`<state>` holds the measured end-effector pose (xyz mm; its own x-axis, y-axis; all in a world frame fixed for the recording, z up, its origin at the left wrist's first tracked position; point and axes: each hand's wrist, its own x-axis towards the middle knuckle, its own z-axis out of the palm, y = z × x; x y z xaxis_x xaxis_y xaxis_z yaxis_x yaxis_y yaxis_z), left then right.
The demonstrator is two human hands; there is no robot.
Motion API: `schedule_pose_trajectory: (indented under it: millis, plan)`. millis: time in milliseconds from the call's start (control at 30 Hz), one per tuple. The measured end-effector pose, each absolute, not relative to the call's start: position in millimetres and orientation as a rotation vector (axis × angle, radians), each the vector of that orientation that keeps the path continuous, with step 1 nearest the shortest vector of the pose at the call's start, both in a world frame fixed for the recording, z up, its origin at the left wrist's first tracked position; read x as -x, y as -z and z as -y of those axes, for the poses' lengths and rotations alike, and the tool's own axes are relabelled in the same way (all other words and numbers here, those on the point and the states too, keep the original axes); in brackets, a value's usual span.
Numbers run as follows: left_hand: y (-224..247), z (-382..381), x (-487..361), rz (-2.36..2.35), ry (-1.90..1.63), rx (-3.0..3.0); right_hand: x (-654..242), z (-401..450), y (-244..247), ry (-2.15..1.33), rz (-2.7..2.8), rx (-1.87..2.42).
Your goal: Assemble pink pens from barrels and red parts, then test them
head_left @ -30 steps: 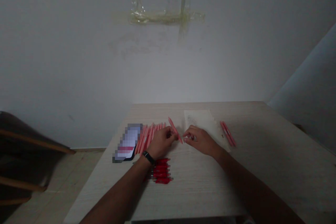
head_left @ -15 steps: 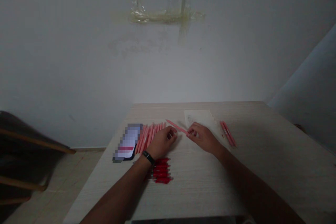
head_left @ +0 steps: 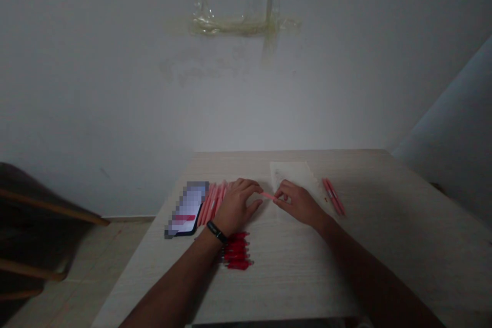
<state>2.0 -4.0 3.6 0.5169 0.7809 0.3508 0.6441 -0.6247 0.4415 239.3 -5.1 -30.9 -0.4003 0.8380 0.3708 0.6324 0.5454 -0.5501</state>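
A pink pen (head_left: 269, 196) spans the gap between my two hands, above the table. My right hand (head_left: 295, 204) pinches its right end between thumb and fingers. The fingers of my left hand (head_left: 239, 205) close over its other end, which they hide; the thumb shows lower, a little apart from the pen. To the left of that hand, and partly behind it, lies a row of pink pens (head_left: 209, 205). Several red pens (head_left: 237, 251) lie stacked side by side near my left wrist, which wears a black band (head_left: 217, 231).
A phone (head_left: 188, 210), blurred on its screen, lies left of the pink row. A sheet of paper (head_left: 292, 170) lies behind my right hand, and a few pink pens (head_left: 334, 197) lie to its right. The wall (head_left: 292, 113) stands behind the table.
My left hand has moved up and right, its fingers now over the pink pen's left end. The pen lies flatter and shows less of its length. My right hand stays nearly in place.
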Motion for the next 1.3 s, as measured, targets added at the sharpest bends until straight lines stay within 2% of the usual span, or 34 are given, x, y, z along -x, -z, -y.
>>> schedule_pose_trajectory:
  millis: [267,533,867,1300]
  plan:
    - [4.7,-1.5,1.6,-1.215,-0.736,-2.48,-233.5,5.4,25.9,-0.432,2.204,1.125]
    - [5.0,-2.1,2.6,-1.243,-0.8,-2.416,-224.3,-13.0,7.4,-0.175,2.508,1.08]
    - [11.8,-2.7,1.6,-1.248,-0.748,-2.442,-224.9,-10.5,34.0,-0.02,2.548,1.219]
    - [16.3,-5.0,3.1,-1.288,-0.655,-2.313,-222.0,-12.0,38.2,0.212,2.596,1.293]
